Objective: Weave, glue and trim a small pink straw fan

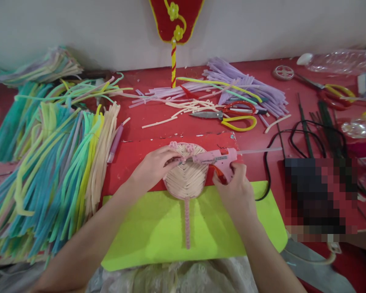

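A small cream woven fan (186, 179) with a pink twisted handle lies across a red sheet (134, 158) and a lime green sheet (158, 232). My left hand (154, 167) presses on the fan's upper left edge, fingertips by its pink trim. My right hand (236, 191) grips a pink glue gun (215, 158). The gun lies sideways with its nozzle pointing left at the fan's top. A clear glue stick juts from the gun's back toward the right.
Heaps of coloured pipe cleaners (45, 162) cover the left of the red table. Lilac pipe cleaners (244, 81), cut scraps and yellow-handled scissors (232, 118) lie behind. A black cable (280, 142), dark sticks, more scissors (335, 91) and a plastic bottle (341, 61) are at right. A red fan (173, 24) leans on the wall.
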Tool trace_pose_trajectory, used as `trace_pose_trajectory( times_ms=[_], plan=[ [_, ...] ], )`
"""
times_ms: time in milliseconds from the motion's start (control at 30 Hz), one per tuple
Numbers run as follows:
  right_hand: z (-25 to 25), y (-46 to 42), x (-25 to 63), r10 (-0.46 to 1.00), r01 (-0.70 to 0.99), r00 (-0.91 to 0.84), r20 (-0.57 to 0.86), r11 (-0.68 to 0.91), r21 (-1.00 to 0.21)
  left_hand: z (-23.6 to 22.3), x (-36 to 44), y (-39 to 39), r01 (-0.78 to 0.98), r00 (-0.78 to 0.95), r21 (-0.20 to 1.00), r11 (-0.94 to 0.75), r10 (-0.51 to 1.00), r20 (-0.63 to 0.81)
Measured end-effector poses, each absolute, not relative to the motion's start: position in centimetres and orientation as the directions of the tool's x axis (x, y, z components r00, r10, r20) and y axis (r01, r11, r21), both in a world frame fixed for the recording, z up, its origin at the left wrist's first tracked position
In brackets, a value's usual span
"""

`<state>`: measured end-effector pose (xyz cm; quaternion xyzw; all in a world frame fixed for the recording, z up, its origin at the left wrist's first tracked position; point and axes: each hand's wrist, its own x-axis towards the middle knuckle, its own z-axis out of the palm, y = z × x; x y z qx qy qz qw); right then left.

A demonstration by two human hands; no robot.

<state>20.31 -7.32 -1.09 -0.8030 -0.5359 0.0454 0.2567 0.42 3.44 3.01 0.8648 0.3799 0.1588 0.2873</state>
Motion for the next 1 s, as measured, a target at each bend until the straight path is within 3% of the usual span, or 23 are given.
trace_pose_trajectory(
  times_ms=[1000],
  plan=[
    [-0.71,-7.73,20.74,0.917,0.812,0.387,0.093,-0.291,-0.506,3.02,0.47,3.3,0.536,0.686,0.602,-0.592,0.721,0.098]
  ],
)
